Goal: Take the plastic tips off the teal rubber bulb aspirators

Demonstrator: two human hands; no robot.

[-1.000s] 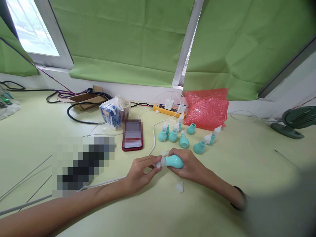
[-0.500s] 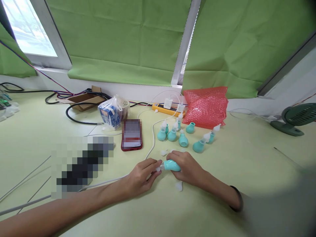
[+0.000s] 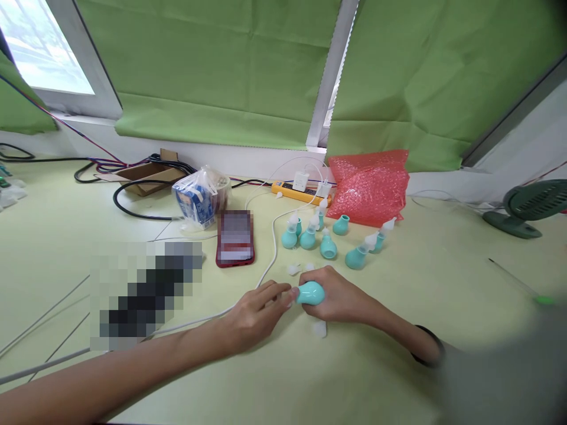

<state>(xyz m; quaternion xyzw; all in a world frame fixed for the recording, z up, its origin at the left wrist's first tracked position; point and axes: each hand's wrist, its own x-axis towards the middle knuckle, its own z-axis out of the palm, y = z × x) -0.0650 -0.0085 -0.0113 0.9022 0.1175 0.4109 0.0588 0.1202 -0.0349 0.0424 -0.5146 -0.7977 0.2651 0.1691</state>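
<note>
A right hand (image 3: 335,295) wraps its fingers around a glossy turquoise squeeze bulb (image 3: 312,293), its rounded end facing right; the thumb and fingers of the left hand (image 3: 257,311) close in a pinch at the bulb's narrow left end, covering the detail there. The bulb sits between the two hands, in front of the wearer; whether it touches the pale yellow-green table (image 3: 248,383) cannot be told. Just below the right hand lies a translucent plastic piece (image 3: 319,328), and just beyond the grip lie two small translucent tips (image 3: 293,269). Farther beyond stands a cluster of turquoise bulbs (image 3: 308,237), several fitted with clear, pale-tipped nozzles. Beyond and left of the grip lies a red-cased phone (image 3: 235,238), screen blurred, with a white cable (image 3: 274,245) running past. Well beyond the bulbs are a yellow power strip (image 3: 292,193) and a red bubble-wrap bag (image 3: 370,189). Far right stands a dark green fan (image 3: 538,199).
</note>
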